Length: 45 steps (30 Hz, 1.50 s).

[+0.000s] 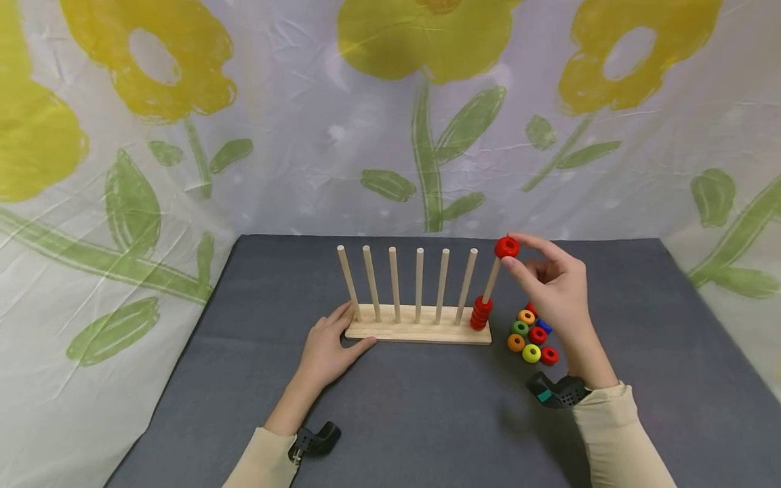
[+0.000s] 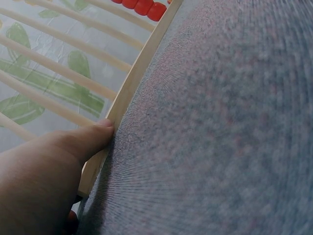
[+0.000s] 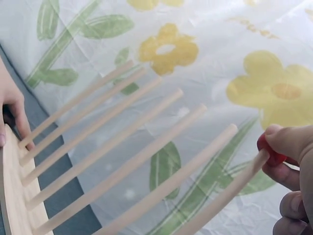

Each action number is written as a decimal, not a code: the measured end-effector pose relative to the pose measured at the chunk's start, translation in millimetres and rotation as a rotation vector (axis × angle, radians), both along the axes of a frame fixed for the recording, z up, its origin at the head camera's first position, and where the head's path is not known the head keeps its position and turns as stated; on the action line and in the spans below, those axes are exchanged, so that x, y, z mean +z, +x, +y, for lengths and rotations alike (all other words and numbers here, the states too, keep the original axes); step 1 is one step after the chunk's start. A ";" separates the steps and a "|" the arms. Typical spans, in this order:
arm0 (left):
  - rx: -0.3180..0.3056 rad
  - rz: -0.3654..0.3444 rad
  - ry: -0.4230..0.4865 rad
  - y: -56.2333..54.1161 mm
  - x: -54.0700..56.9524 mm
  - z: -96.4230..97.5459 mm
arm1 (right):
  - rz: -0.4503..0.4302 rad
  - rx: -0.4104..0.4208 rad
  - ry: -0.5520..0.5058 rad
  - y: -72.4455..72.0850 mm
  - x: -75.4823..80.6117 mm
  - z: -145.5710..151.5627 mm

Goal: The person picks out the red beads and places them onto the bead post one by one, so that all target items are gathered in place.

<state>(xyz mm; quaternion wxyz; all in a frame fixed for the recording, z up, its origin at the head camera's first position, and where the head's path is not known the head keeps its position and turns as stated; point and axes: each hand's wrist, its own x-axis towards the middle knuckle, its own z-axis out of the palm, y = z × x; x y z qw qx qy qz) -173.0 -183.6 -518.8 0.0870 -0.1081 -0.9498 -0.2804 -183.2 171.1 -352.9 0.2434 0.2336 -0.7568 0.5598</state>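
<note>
1. Nearest to us are two light sleeves (image 1: 619,437), and at each wrist we see a small black device (image 1: 312,444).
2. Below the hands, a dark grey cloth (image 1: 421,413) covers the surface.
3. The left hand (image 1: 329,349) holds the left end of a wooden base (image 1: 421,332). Its thumb lies on the front edge and the other fingers are at the back, so this end is clamped between them.
4. To the right of the base, loose rings (image 1: 532,339) lie in a small group: red, orange, green, blue and yellow. The right hand is above them.
5. On the base we count seven wooden pegs (image 1: 419,285) in one row. The rightmost peg (image 1: 491,280) carries a red stack (image 1: 481,314) of rings at its bottom.
6. The right hand (image 1: 560,288) pinches a red ring (image 1: 506,253) between thumb and index finger, at the top of this same peg. We cannot tell how far the peg enters the hole.
7. Farthest from us hangs a whitish backdrop (image 1: 293,169) with yellow flowers and green leaves.
</note>
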 end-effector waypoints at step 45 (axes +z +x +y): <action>-0.003 0.017 -0.006 -0.8 1.4 0.1 | 0.007 -0.062 0.202 6.3 7.0 1.7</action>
